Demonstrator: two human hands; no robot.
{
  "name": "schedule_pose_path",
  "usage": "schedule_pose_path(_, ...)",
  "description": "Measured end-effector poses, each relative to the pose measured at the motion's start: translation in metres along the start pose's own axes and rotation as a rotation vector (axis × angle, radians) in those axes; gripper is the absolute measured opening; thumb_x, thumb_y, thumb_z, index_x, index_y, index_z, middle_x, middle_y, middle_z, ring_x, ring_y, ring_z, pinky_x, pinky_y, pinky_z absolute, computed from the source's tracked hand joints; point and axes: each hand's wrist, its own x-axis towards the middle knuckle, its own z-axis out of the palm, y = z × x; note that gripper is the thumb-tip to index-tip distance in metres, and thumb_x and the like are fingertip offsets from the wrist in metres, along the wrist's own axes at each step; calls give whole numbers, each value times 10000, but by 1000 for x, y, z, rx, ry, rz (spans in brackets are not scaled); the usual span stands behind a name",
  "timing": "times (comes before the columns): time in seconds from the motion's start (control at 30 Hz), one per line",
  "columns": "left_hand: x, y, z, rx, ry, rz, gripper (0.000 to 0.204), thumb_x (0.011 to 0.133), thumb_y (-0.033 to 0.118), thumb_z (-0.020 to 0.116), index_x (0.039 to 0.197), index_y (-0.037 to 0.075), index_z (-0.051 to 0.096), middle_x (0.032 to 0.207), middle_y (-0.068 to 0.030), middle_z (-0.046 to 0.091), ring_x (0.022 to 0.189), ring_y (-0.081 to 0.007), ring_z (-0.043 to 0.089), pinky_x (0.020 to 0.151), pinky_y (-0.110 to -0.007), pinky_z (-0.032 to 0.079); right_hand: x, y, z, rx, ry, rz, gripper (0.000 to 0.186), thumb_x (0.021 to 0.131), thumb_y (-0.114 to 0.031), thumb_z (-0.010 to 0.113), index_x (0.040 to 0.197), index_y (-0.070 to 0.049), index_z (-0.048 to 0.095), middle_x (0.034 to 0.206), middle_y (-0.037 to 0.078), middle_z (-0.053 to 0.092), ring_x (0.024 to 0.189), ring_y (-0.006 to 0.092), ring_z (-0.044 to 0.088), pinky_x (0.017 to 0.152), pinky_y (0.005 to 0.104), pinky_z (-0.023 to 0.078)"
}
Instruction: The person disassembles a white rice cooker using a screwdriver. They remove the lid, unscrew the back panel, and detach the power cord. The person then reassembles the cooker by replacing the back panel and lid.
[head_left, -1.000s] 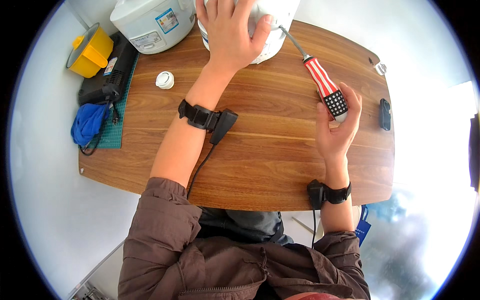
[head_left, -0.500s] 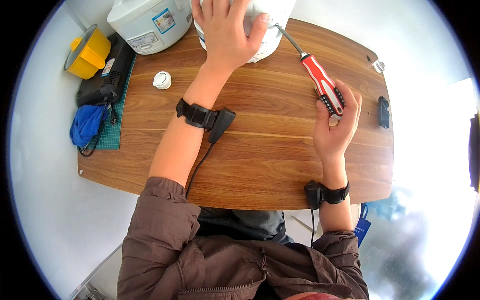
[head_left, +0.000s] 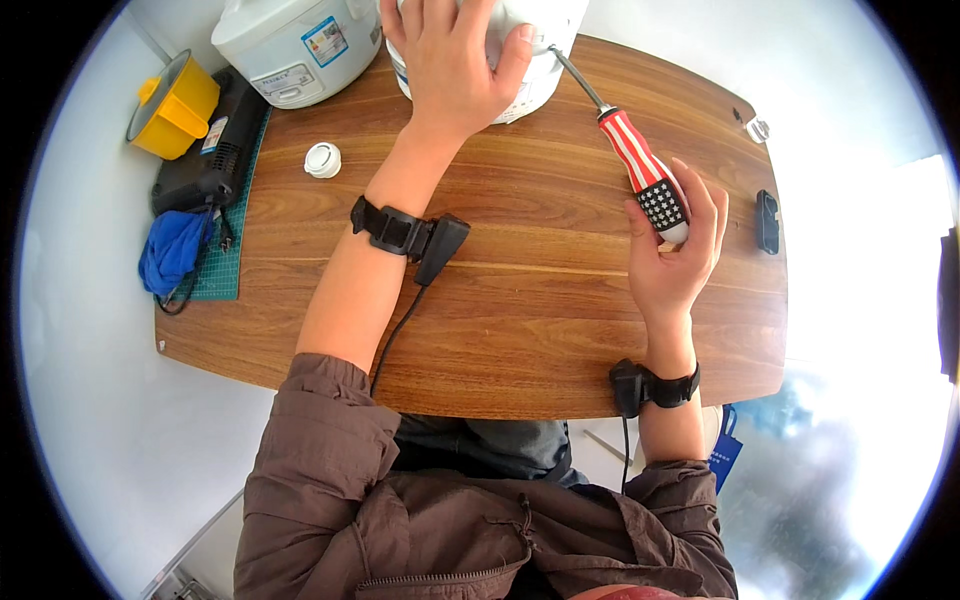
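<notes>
Red-striped screwdriver [head_left: 636, 150] rolled in right hand [head_left: 670, 280]: starred side [head_left: 661, 205] now up.

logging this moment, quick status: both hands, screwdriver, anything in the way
Left hand spread on white appliance. Right hand holding screwdriver by its handle, tip at the appliance's side. Nothing seen blocking the shaft; white cap lies apart.

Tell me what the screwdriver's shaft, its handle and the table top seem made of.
Shaft: probably metal, grey with a dull shine.
Handle: likely plastic, smooth-looking, with clean red stripes; rubbery coating possible.
Table top: wood or wood-look laminate, satin, going by the brown grain; unclear which.
</notes>
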Motion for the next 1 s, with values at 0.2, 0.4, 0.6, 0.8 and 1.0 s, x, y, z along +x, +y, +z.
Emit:
schedule_pose_path(0.2, -1, -1, 0, 4, -13, -7, 470, 948, 395, 578, 1274, 60, 625, 1316, -178, 555, 1298, -399, 479, 1113, -602, 240, -12, -7, -3, 511, -100, 461, 584, 984, -213, 723, 1455, 0, 453, 1087, 103, 633, 897, 174, 616, 806, 332, 516)
schedule_pose_path(0.4, -1, 0, 0, -11, -13, -9, 465, 945, 387, 584, 1278, 64, 623, 1322, -177, 552, 1304, -402, 475, 1121, -622, 231, -9, 5, 8, 202, 25, 116, 503, 1031, -204, 643, 1453, -2, 457, 1117, 132, 638, 844, 171, 598, 779, 318, 500)
schedule_pose_path(0.6, -1, -1, 1, -3, -17, -15, 467, 935, 377, 589, 1282, 66, 622, 1329, -176, 550, 1310, -402, 474, 1131, -625, 221, -7, -7, -1, 332, -50, 395, 497, 994, -91, 660, 1447, -12, 471, 1122, 157, 626, 917, 195, 602, 788, 319, 498)
schedule_pose_path(0.8, -1, -1, 2, 2, -10, -11, 472, 927, 373, 589, 1286, 68, 621, 1332, -176, 549, 1316, -399, 472, 1133, -631, 218, -4, -2, 2, 231, -19, 247, 603, 882, 37, 720, 1439, -31, 500, 1151, 163, 618, 993, 243, 601, 835, 348, 505)
schedule_pose_path(1.0, -1, -1, 2, 5, -14, -15, 475, 926, 376, 590, 1287, 68, 620, 1333, -174, 549, 1316, -401, 471, 1136, -636, 211, 0, -7, 3, 70, -22, 60, 633, 843, 36, 758, 1426, -24, 518, 1180, 152, 593, 1029, 279, 593, 898, 368, 500)
